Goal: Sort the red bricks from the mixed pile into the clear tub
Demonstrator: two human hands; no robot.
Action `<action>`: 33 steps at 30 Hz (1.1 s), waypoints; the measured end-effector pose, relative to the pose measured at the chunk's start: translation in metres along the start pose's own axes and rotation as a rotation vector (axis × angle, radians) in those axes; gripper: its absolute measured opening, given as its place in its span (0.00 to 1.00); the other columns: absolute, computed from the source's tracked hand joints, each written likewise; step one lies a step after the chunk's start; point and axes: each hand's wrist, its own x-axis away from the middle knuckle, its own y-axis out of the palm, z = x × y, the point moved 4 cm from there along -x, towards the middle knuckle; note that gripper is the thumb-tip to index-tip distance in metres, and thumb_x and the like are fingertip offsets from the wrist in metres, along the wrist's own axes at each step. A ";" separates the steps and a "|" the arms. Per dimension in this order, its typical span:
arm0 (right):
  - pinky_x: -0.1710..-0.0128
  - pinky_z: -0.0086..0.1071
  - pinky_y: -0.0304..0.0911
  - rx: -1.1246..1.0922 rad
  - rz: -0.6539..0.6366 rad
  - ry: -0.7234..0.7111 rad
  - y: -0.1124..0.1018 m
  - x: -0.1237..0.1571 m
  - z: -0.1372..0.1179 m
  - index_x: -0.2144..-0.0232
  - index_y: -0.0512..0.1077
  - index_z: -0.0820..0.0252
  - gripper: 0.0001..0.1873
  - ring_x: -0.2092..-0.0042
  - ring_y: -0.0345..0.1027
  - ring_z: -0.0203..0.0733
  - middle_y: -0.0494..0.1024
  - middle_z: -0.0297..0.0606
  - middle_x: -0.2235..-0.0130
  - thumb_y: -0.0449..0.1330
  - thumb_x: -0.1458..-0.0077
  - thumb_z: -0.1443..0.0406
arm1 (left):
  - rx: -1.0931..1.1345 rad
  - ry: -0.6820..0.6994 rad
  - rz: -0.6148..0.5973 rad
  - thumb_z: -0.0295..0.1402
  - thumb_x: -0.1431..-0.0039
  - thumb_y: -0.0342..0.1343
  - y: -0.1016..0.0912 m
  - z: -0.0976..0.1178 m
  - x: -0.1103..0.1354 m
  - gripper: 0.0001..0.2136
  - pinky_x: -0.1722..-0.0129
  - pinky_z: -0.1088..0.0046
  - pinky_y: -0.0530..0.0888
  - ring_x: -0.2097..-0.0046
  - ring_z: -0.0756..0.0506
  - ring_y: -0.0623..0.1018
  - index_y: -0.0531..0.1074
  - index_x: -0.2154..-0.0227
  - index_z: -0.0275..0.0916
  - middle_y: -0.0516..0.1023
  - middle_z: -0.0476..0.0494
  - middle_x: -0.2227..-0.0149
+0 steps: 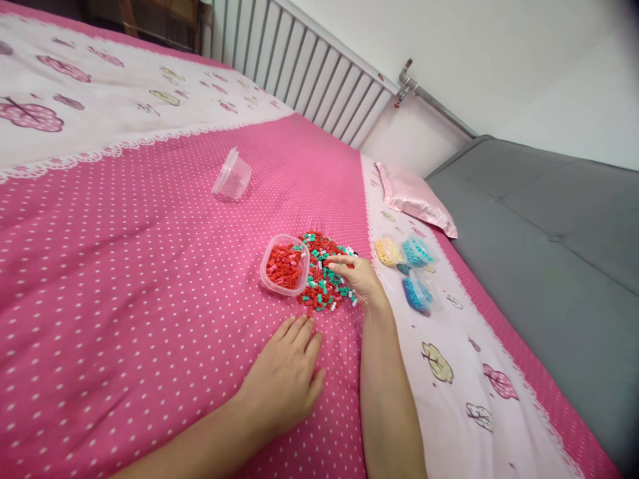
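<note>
My right hand [360, 278] at the mixed pile [327, 283], left hand [287, 366] lying flat just beside it; hands apart.
Left fingers extended on the pink dotted bedspread [150, 279]; right fingers and thumb over red, green and white bits, can't tell if pinching one. Open tub [285, 291] of red pieces against pile's left edge. Yellow tub [388, 251], two blue tubs [419, 251] to the right; clear tub [234, 176] tipped farther off, pink pillow [417, 196] beyond.
</note>
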 end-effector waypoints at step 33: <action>0.89 0.16 0.42 -1.109 -0.042 0.154 -0.009 -0.004 -0.007 0.75 0.62 0.59 0.05 0.79 0.60 0.25 0.67 0.30 0.76 0.53 0.60 0.71 | 0.003 0.001 0.027 0.38 0.41 0.42 0.000 0.000 0.001 0.22 0.41 0.57 0.56 0.41 0.38 0.62 0.65 0.47 0.33 0.65 0.34 0.44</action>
